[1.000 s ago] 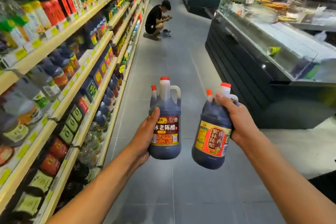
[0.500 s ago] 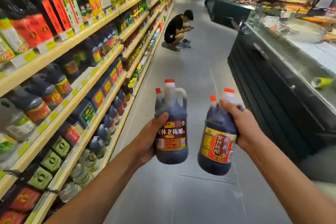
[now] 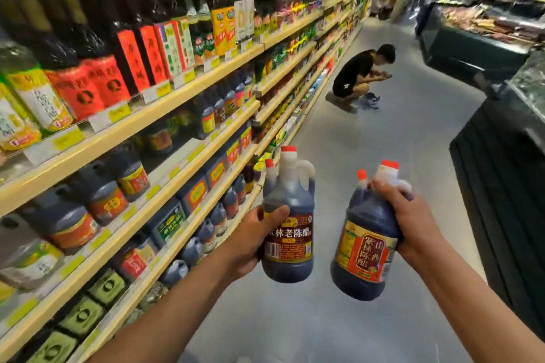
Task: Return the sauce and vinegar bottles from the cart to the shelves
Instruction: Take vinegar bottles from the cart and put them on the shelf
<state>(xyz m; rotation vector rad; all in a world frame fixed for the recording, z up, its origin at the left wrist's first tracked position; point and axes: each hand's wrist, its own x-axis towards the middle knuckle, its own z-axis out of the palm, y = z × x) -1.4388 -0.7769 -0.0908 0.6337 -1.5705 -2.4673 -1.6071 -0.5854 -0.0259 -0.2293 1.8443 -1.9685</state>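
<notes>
Maroon-label jug (image 3: 288, 244), left hand (image 3: 253, 242); red-label jug (image 3: 364, 247), right hand (image 3: 413, 221).

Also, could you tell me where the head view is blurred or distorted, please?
Head view: shelves bow with wide-angle distortion and smear at the left edge; brown-label bottle in the left hand and red-label bottle in the right hand are sharp, labels readable.

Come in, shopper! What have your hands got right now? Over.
Left hand grips dark-label vinegar jug. Right hand grips red-label vinegar jug near its neck. Neither shelved yet. Crouching person ahead in aisle.
</notes>
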